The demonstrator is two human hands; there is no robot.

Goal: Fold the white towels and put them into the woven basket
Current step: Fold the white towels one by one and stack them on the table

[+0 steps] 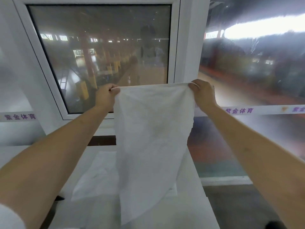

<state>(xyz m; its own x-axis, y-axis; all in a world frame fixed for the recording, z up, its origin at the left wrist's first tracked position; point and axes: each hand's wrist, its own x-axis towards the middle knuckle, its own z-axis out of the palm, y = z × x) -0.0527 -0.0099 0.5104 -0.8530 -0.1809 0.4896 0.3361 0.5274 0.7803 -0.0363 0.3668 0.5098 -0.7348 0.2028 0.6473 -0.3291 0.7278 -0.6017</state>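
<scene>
Nearest the lens, my two forearms run up from the lower corners of the frame toward the centre. Below and between them, a white table (189, 204) fills the bottom middle; on it lies a second towel (95, 176), spread flat and not yet folded, as far as I can tell. Above that, the white towel (151, 138) I am working hangs full length, its lower hem reaching down over the table. My left hand (107, 95) pinches the upper left corner, fingers curled on the cloth; my right hand (202, 94) pinches the upper right corner likewise. The top edge is stretched taut between them, centre frame. Judgement: this towel is shaken out only, with no fold made, so the task is at an early stage. The woven basket is not in view; its contents cannot be recorded. Farthest, a window (102, 55) occupies the upper left.
</scene>
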